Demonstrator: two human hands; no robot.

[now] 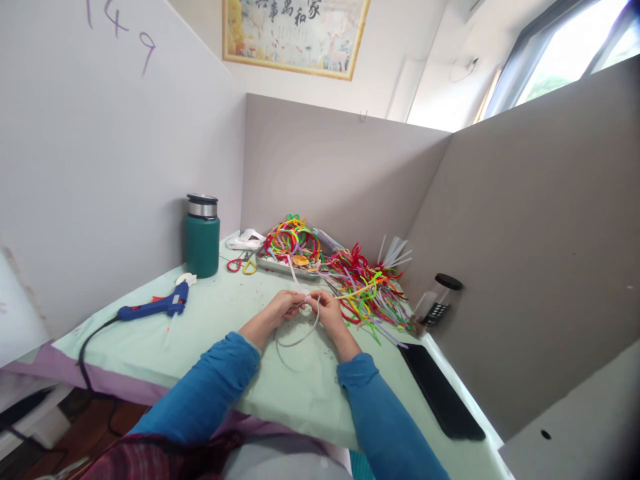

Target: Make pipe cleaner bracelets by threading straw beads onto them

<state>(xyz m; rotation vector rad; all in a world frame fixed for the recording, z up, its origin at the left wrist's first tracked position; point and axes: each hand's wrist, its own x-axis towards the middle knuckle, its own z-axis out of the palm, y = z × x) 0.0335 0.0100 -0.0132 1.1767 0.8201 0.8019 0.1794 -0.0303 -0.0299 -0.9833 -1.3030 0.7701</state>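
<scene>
Here, two hands, left hand [281, 308] and right hand [326, 311], pinch one grey headband [300, 339] at table centre; one glue gun [153, 307] at nine o'clock, one green flask [202, 237] at eleven, one scissors [242, 265] at twelve.

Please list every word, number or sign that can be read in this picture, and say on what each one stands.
"149", handwritten in purple, cut at the top edge: on the left partition wall.
"家和萬事…", large dark characters, partly cut off: on the framed picture on the back wall.
White markings on the black-lidded clear jar: too small to read.
Green flask, blue glue gun, black phone: no readable text.
</scene>
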